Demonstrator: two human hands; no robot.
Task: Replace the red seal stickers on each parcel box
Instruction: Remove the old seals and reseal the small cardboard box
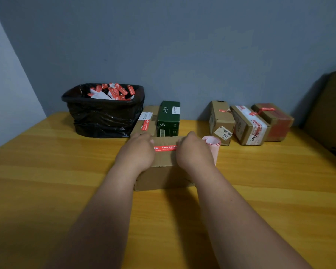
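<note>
Lying between both hands, red seal sticker atop cardboard box.

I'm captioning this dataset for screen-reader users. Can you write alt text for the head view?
Both hands, left hand and right hand, rest on a cardboard box at either end of a red seal sticker on a yellow table. Behind stand more parcels and a black-lined bin of discarded stickers.
</note>
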